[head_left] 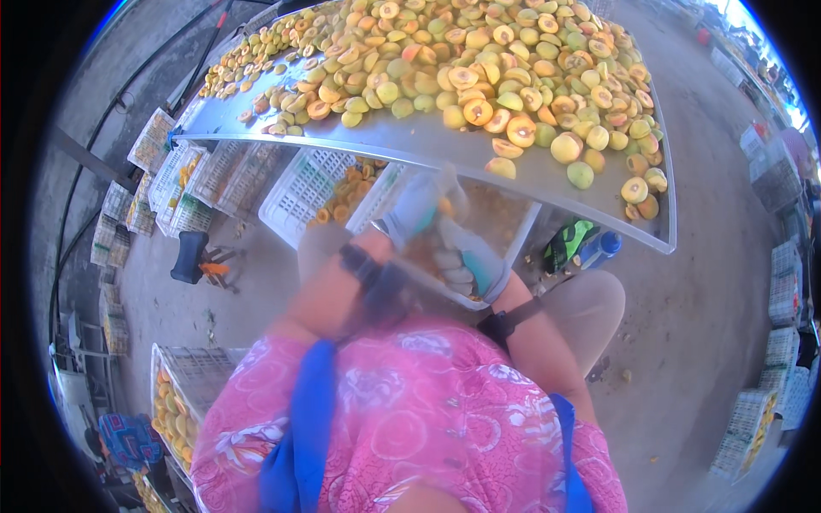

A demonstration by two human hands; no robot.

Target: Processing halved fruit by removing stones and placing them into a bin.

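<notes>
Both hands wear grey and teal gloves and meet over a white crate just below the metal table's near edge. My left hand is smeared by motion, its fingers closed round a small orange piece of fruit, seemingly a peach half. Close beside it, my right hand has its fingers curled in; what they grip, if anything, is hidden. Inside the crate below the hands lies a blurred brownish-orange mass. Many halved peaches, some showing stones or reddish hollows, are heaped on the metal table.
Left of my hands stands a white crate holding orange halves. A black stool-like object is on the floor at left. At right lie a green-and-black item and a blue bottle. Another fruit crate is at lower left.
</notes>
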